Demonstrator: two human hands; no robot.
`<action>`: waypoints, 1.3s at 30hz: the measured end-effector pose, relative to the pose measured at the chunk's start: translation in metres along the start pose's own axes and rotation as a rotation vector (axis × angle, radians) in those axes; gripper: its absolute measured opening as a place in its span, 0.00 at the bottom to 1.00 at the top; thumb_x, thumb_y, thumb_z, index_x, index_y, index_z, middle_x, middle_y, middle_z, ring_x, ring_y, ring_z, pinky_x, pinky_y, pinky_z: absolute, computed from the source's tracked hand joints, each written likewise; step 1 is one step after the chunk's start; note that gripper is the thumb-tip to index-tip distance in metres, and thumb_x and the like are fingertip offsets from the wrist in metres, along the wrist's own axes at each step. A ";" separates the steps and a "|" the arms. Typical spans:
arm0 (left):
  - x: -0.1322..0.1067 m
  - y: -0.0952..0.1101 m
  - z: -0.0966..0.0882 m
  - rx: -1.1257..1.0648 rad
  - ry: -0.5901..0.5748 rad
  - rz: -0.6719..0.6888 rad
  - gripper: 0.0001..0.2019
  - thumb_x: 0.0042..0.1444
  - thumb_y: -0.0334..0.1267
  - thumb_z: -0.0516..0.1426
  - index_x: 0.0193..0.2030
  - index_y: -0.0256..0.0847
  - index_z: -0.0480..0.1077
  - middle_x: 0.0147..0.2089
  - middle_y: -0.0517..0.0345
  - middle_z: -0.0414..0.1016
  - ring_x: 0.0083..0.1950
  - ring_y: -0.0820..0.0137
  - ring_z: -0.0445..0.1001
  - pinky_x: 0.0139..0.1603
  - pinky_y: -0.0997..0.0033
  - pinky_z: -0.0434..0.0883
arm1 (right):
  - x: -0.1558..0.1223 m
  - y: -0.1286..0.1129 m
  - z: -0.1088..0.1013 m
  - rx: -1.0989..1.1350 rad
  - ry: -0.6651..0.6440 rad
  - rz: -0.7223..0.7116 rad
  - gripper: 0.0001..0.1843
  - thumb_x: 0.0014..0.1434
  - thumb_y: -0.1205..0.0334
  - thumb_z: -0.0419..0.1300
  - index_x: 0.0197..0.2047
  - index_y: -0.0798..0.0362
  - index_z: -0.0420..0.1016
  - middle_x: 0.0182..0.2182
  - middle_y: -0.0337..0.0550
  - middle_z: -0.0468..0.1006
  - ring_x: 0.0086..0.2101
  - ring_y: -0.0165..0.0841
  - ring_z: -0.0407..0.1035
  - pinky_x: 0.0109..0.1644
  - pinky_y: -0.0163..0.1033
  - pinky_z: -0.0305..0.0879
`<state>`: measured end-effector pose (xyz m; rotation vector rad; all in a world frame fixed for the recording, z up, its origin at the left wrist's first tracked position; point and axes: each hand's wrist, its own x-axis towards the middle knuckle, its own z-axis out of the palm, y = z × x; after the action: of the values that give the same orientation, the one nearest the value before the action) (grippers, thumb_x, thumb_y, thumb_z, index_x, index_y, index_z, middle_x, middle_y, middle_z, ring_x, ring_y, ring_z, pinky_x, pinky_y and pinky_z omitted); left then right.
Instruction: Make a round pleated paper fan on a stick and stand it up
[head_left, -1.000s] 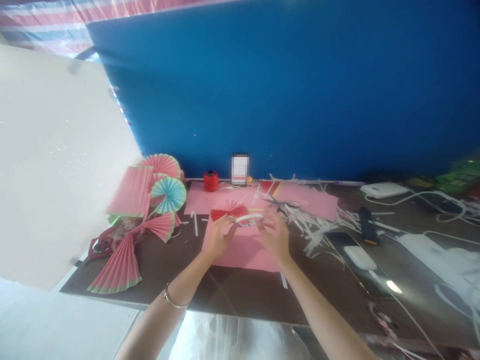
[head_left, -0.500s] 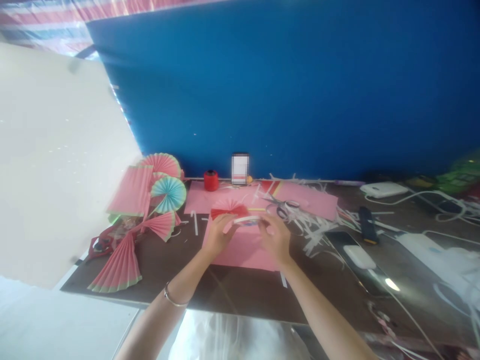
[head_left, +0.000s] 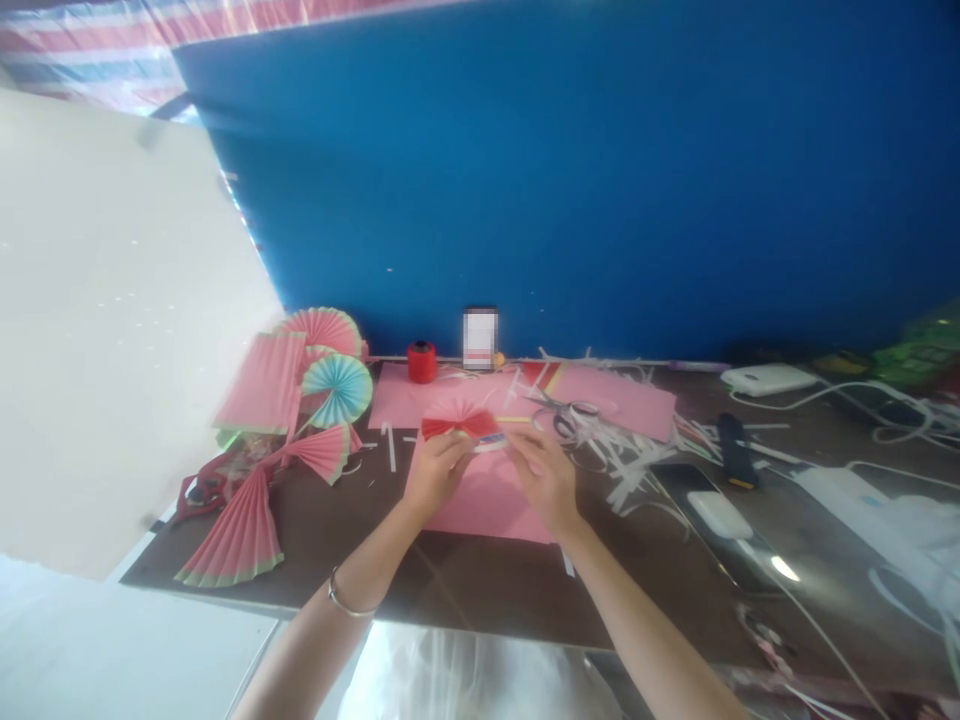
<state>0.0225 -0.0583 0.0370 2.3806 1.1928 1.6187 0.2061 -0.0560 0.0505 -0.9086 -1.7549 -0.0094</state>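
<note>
A narrow white ring, which looks like a roll of tape (head_left: 490, 442), is held low over the pink paper sheet (head_left: 487, 500). My left hand (head_left: 439, 468) is closed on its left side, the fingertips partly hiding it. At the ring's right end my right hand (head_left: 544, 470) has thumb and fingers pinched together; whatever lies between them is too small to make out. Just beyond my left fingers is a red pleated paper fan (head_left: 459, 420). Scissors (head_left: 574, 415) lie to the right of it, among white paper strips (head_left: 626, 455).
Pleated pink fans (head_left: 240, 530) and a blue fan (head_left: 337, 388) sit at the left. A red thread spool (head_left: 421, 363) and a propped phone (head_left: 480, 338) stand by the blue wall. On the right lie a large phone (head_left: 720, 530), a power strip (head_left: 847, 510) and cables.
The white ring has tipped and dropped slightly. My right fingers have closed into a pinch at its right end, and my left hand stays nearly in place.
</note>
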 end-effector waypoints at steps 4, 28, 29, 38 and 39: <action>0.000 0.000 -0.001 0.013 0.016 0.092 0.09 0.56 0.32 0.55 0.43 0.43 0.73 0.38 0.52 0.76 0.41 0.67 0.75 0.44 0.65 0.72 | -0.003 0.002 0.000 -0.028 -0.002 0.005 0.14 0.59 0.64 0.56 0.46 0.42 0.75 0.45 0.42 0.76 0.43 0.36 0.72 0.50 0.44 0.70; -0.002 0.002 0.001 -0.119 -0.263 0.037 0.08 0.55 0.41 0.56 0.35 0.39 0.72 0.33 0.54 0.76 0.33 0.71 0.74 0.35 0.71 0.72 | 0.005 -0.002 -0.002 0.458 -0.089 0.351 0.03 0.53 0.60 0.62 0.30 0.50 0.75 0.40 0.46 0.78 0.42 0.39 0.73 0.44 0.42 0.72; -0.003 0.002 0.001 -0.105 -0.278 0.043 0.08 0.55 0.41 0.56 0.36 0.39 0.72 0.33 0.53 0.76 0.33 0.71 0.74 0.36 0.71 0.72 | 0.006 -0.002 -0.002 0.473 -0.103 0.351 0.04 0.53 0.60 0.61 0.30 0.51 0.74 0.41 0.47 0.78 0.43 0.38 0.72 0.44 0.42 0.71; -0.007 0.005 -0.001 0.130 -0.480 0.083 0.10 0.57 0.42 0.54 0.41 0.39 0.67 0.30 0.55 0.73 0.34 0.68 0.71 0.35 0.70 0.69 | 0.005 -0.003 -0.001 0.338 -0.183 0.282 0.09 0.61 0.57 0.51 0.33 0.51 0.68 0.42 0.48 0.74 0.42 0.36 0.70 0.42 0.41 0.68; -0.006 0.008 -0.002 0.144 -0.486 0.081 0.10 0.57 0.43 0.53 0.41 0.39 0.66 0.30 0.55 0.73 0.32 0.68 0.71 0.33 0.70 0.68 | 0.003 -0.002 0.000 0.303 -0.164 0.263 0.09 0.61 0.58 0.50 0.33 0.51 0.67 0.41 0.48 0.74 0.41 0.35 0.70 0.42 0.41 0.68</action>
<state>0.0239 -0.0683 0.0365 2.7145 1.1517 0.9017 0.2045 -0.0553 0.0540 -0.9271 -1.7134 0.5017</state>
